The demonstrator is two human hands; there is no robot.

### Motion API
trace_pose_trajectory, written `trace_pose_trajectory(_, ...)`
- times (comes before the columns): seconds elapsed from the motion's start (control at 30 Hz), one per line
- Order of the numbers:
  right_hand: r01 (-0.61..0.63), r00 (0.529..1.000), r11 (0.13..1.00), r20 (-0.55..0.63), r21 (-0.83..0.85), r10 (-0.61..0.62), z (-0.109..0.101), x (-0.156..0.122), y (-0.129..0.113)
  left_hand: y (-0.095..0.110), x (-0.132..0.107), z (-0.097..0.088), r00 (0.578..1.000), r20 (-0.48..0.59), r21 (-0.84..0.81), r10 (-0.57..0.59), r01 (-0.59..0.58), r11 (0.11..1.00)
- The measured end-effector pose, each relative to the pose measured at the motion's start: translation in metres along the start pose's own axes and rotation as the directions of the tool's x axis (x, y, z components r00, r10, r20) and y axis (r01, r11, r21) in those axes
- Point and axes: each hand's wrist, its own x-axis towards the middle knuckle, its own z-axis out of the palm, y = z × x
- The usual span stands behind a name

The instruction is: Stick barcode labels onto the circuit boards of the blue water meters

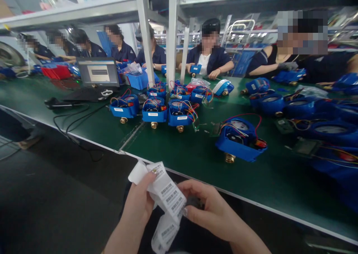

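"Strip of barcode labels (170, 198): where is it?"

"Up in the person's hands, on the near side of the table (173, 149), clear of its edge. White, dark barcodes in rows. Lower end curls and hangs beneath the hands."

"Left hand (141, 198)?"

"Closed, thumb on top, clamping the strip near its upper end. Folded white part sticks out to the left of the thumb."

"Right hand (211, 205)?"

"Fingers bent, thumb tip at the strip's right edge. Dark object (197, 201) inside the curl of the fingers, too blurred to name. Cannot tell whether this hand grips the strip or just touches it."

"Nearest unit on the table?"

"Blue meter (242, 149), apart from the rest, top open, wires showing. Brass fitting (229, 157) at its front, circuit board (214, 130) just beside it on the left."

"Others?"

"Front row of 3 meters (162, 118) further left, white label (153, 114) on each; more stand behind. Blurred cluster (271, 103) at right."

"Left end?"

"Open laptop (97, 73), screen lit. Black handheld device (58, 103) near it."

"Company?"

"Co-workers (123, 52) in dark jackets along the far side; 1, in a white top, holds a small blue unit (195, 69)."
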Motion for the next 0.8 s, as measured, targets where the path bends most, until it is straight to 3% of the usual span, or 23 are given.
trace_pose_trajectory(0.13,-0.029,0.998,0.999,-0.047,-0.014,0.029,-0.004,-0.006,0.006,-0.001,0.006,-0.001,1.0,0.011,0.009,0.017,-0.017,1.0)
trace_pose_trajectory(0.37,-0.079,0.996,0.997,-0.052,-0.025,0.078,-0.008,-0.011,0.01,0.005,0.012,0.006,0.993,-0.091,-0.021,0.078,-0.08,0.997)
trace_pose_trajectory(0.8,-0.076,0.987,0.993,-0.15,-0.089,0.062,-0.017,-0.025,0.013,0.017,0.022,-0.001,0.974,-0.159,-0.011,0.16,-0.164,0.986)
